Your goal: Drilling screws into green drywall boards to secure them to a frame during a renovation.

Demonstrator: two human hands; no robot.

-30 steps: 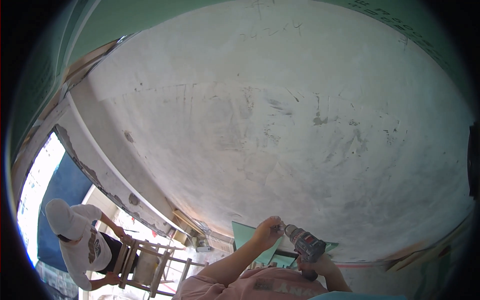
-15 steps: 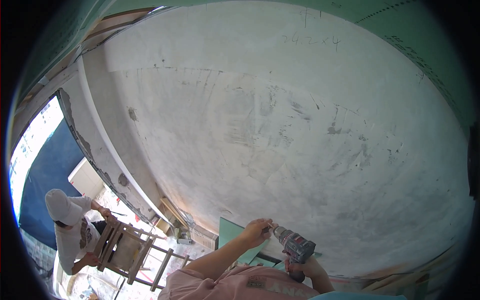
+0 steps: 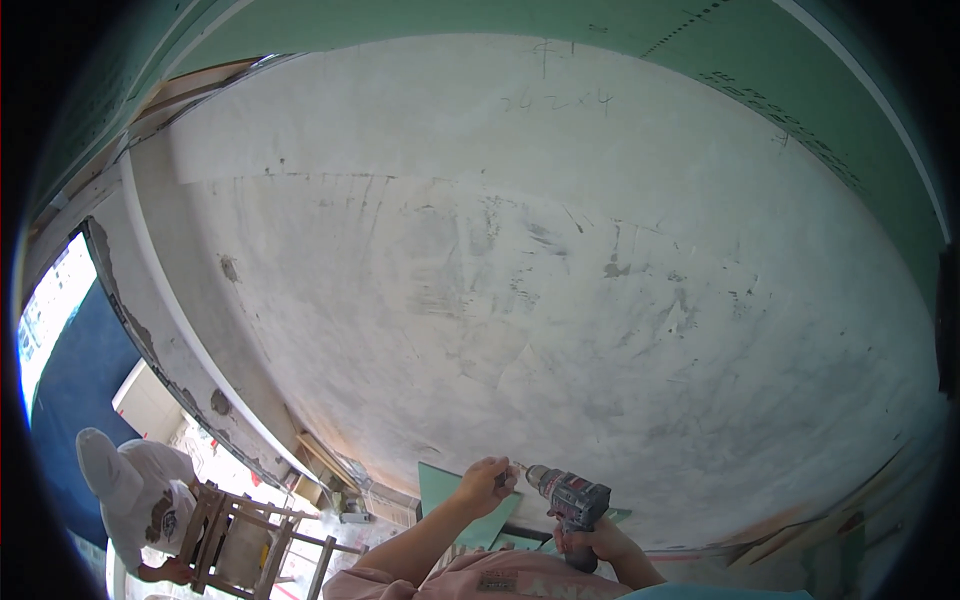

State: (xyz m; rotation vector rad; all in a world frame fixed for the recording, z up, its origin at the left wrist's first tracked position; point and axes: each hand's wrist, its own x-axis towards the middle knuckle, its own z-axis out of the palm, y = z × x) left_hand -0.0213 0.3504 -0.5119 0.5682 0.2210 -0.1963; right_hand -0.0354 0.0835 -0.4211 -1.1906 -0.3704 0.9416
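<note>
My left hand (image 3: 483,484) is raised at bottom centre, fingers pinched by the nose of a drill (image 3: 568,495), on something small that I cannot make out. My right hand (image 3: 600,542) is wrapped round the drill's handle, with its front pointing left toward those fingers. A pale plastered wall (image 3: 600,360), marked with pencil and grey smears, fills most of the view beyond. Pale green boards (image 3: 450,490) lean low behind my left forearm.
At lower left a co-worker in a white cap and shirt (image 3: 145,490) holds a wooden ladder-like frame (image 3: 230,540). An opening with blue sheeting (image 3: 75,370) is behind them. Green boards (image 3: 820,90) form the ceiling. Timber strips (image 3: 325,455) lie along the wall's foot.
My hands and the drill have shifted down and left in the view. The co-worker and wooden frame now sit lower in the picture than half a second ago.
</note>
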